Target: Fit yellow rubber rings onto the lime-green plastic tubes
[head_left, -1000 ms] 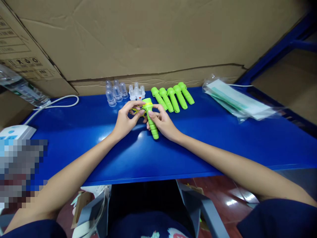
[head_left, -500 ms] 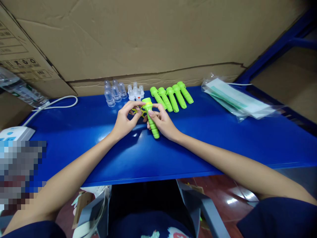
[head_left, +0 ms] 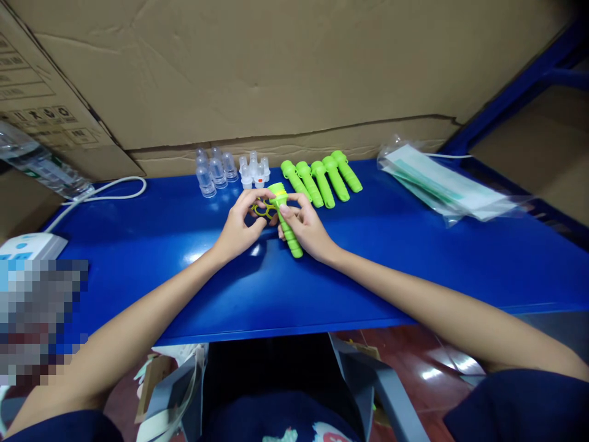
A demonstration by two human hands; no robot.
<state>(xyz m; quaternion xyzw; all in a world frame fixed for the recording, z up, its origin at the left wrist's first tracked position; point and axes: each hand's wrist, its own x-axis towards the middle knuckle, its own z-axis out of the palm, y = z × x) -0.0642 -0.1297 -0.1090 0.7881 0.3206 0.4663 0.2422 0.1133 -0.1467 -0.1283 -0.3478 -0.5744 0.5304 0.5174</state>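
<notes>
My right hand (head_left: 313,232) is closed round a green ribbed flashlight body (head_left: 291,236), tilted with its wide threaded end up and away from me. A yellow ring (head_left: 280,194) sits around that end. My left hand (head_left: 242,226) is curled at the same end, its index fingertip touching the rim and its thumb apart from it; its other fingers are partly hidden. Several loose yellow rings (head_left: 264,210) lie behind my fingers. Just beyond stand white bulb holders (head_left: 254,175) with clear domes, one showing a red spot.
Several green flashlight bodies (head_left: 323,184) lie in a row at the back. Clear plastic caps (head_left: 216,173) stand left of them. Plastic bags (head_left: 448,184) lie at the right. A power strip (head_left: 34,247), a white cable (head_left: 124,196) and a water bottle (head_left: 46,166) are at the left.
The flashlight body and both hands have shifted slightly right in view, along with the rest of the scene. My left thumb has drawn back a little from the flashlight body.
</notes>
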